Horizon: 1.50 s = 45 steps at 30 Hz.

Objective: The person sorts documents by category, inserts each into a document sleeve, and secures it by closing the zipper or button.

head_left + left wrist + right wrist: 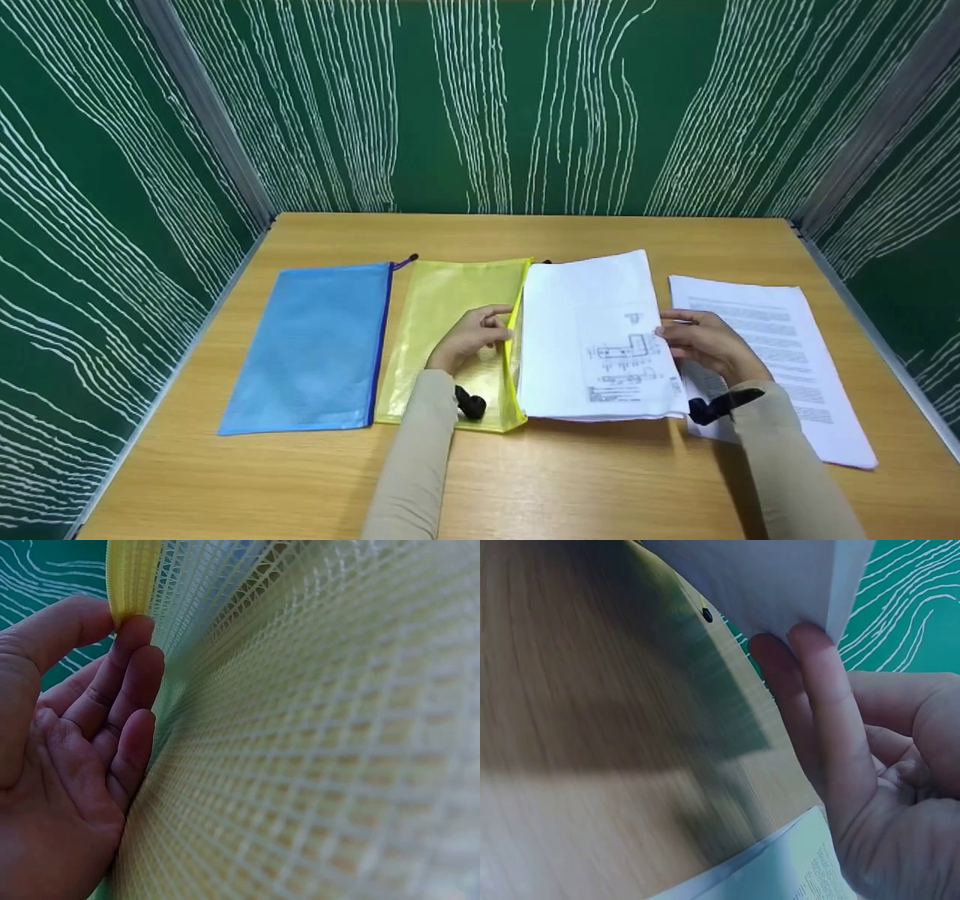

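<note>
My left hand (472, 337) pinches the zipper edge (135, 581) of a yellow mesh zip pouch (442, 322) between thumb and fingertips. That edge is raised, so the pouch gapes on its right side. In my right hand (712, 345) is the right edge of a stack of white papers (577, 315) with a printed drawing on its top sheet. The stack's left edge lies right at the pouch's mouth. From the right wrist view, the fingers (829, 697) support the papers from below, lifted above the table.
A blue zip pouch (311, 349) with a dark zipper edge lies at the left of the wooden table (570, 480). To the right, partly under my right hand, is another stack of printed papers (802, 360). Green panels (420, 97) with white wavy lines enclose the back and sides.
</note>
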### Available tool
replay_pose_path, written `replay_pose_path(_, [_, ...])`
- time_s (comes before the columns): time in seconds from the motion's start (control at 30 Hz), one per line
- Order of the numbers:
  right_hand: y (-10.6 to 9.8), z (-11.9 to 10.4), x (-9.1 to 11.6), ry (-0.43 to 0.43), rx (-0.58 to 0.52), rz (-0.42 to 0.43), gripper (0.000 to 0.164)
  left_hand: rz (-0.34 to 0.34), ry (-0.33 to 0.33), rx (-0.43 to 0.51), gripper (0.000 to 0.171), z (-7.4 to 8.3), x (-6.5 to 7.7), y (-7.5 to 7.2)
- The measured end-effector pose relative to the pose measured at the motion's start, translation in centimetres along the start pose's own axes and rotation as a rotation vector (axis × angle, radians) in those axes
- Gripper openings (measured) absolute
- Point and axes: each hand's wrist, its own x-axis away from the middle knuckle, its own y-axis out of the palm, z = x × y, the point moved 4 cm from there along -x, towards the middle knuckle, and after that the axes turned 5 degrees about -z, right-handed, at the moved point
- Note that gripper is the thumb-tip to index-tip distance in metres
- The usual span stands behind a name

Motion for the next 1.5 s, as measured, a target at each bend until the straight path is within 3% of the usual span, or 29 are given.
replay_pose_path(0.63, [0.1,-1.0,0.3,0.009,-0.018,-0.013,0.071,0.007,-0.010,-0.048,0.057,0.1,0.0,-0.1])
replay_pose_path(0.93, [0.1,-0.9,0.3,0.011,-0.060,0.010,0.042,0.005,-0.012,-0.046,0.058,0.2,0.0,0.0])
replay_pose_path(1.17, [0.1,-0.9,0.4,0.013,-0.031,0.023,0.068,0.000,-0.017,-0.023,0.059,0.3,0.1,0.1])
replay_pose_path(1.5, [0.3,-0.6,0.3,0.012,-0.014,0.009,0.040,0.007,-0.019,-0.039,0.056,0.4,0.2,0.1])
